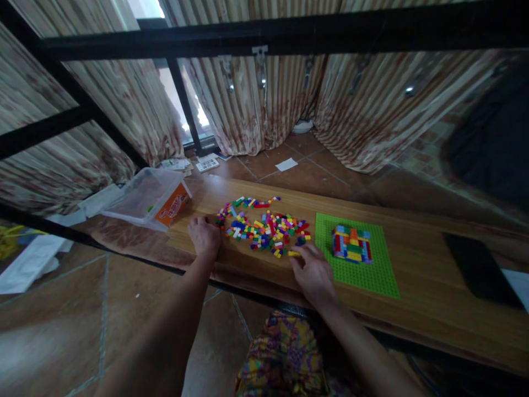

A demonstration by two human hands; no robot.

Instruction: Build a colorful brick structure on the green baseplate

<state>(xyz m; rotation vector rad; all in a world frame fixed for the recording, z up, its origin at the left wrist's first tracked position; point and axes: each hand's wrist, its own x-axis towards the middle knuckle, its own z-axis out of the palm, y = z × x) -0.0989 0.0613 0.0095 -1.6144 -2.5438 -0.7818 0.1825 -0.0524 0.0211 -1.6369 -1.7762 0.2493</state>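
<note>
A loose pile of small toy building bricks (264,229) in many colours is spread over the wooden board. At its left edge my left hand (204,237) rests on the wood with curled fingers; whatever may be inside them is hidden. My right hand (314,274), at the pile's near right side, pinches a yellow brick (294,253) between thumb and fingers. Just right of that hand lies a green studded baseplate (384,270). On it stands a low multicoloured brick structure (352,245) with red, yellow, blue and orange parts.
The long wooden board (425,292) is dark-edged. A clear plastic box (142,193) with an orange label stands at its left end. A dark flat object (481,267) lies at the right. Black metal bars (264,38) cross above, before curtains (264,110).
</note>
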